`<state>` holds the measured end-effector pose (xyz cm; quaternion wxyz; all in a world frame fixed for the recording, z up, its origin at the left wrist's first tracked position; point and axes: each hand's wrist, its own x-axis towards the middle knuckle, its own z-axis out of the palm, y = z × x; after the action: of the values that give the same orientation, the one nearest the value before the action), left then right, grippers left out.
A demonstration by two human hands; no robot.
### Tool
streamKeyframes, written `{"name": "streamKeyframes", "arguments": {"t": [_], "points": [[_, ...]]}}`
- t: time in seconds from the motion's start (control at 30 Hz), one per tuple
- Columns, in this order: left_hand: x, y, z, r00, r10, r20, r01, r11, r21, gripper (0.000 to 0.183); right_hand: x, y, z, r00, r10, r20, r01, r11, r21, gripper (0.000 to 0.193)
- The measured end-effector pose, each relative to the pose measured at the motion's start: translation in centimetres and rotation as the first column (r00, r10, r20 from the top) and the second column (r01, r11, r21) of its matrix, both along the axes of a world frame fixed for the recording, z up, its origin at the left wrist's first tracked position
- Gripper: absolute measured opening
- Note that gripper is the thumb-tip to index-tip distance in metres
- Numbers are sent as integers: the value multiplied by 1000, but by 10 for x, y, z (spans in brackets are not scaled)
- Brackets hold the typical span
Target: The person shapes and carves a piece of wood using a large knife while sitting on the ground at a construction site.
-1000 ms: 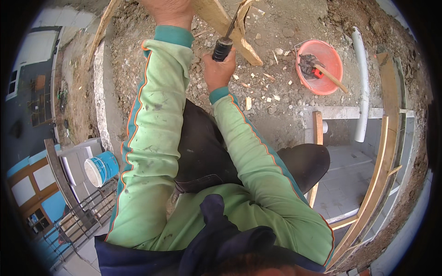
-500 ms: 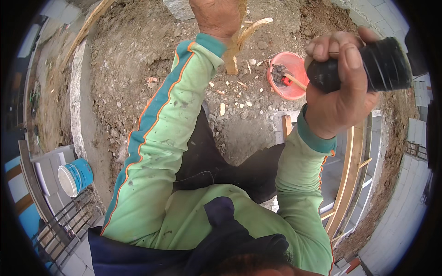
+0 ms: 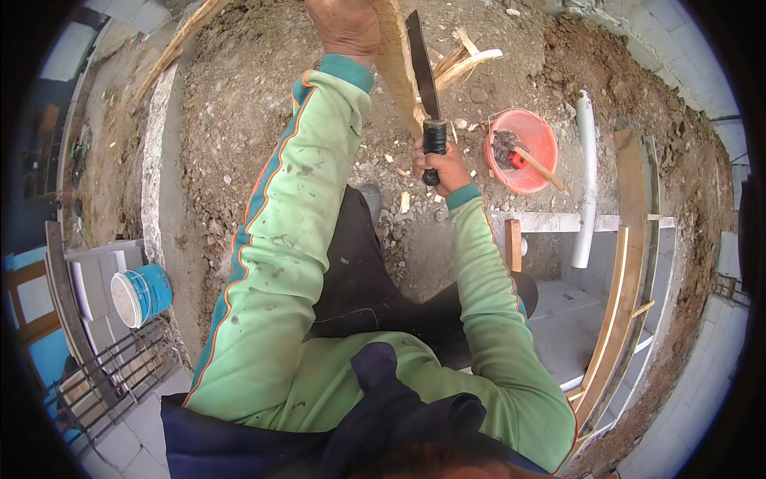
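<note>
At the top edge my left hand [image 3: 347, 25] is closed on the upper part of an upright wooden board [image 3: 392, 68]; its fingers are mostly out of sight. My right hand [image 3: 448, 166] is wrapped round the black handle of a machete [image 3: 423, 70], low down beside the board. The dark blade points away from me and lies along the board's right edge, near or against it; I cannot tell if they touch. Split strips of wood [image 3: 467, 68] lie on the ground just right of the blade, and pale wood chips [image 3: 405, 202] are scattered below.
Right of my hand stands a red bucket [image 3: 527, 185] with a wooden-handled tool in it. Beyond it are a white pipe [image 3: 586, 180] and timber formwork [image 3: 610, 319] along a block-walled pit. At left are a blue pail [image 3: 163, 289], a rebar cage [image 3: 112, 371] and a concrete edge [image 3: 162, 152].
My right hand, raised at the right with the machete, has swung down and left to the board. The blade now shows beside the wood. My left hand stays on the board.
</note>
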<state>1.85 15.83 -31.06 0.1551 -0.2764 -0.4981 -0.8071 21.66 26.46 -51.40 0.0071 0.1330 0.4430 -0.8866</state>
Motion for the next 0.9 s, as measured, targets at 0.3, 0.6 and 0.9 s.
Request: {"name": "streamKeyframes", "arguments": {"t": [0.3, 0.6, 0.9], "points": [[9, 21, -6, 870, 382, -312, -401, 916, 2, 39, 0, -29, 123, 860, -362, -359, 510, 611, 605, 29], [-5, 13, -22, 982, 185, 30, -186, 981, 49, 51, -27, -15, -40, 973, -146, 180, 147, 989, 8, 18], [22, 9, -2, 935, 338, 109, -328, 939, -106, 77, -10, -26, -4, 931, -333, -151, 354, 713, 605, 18]]}}
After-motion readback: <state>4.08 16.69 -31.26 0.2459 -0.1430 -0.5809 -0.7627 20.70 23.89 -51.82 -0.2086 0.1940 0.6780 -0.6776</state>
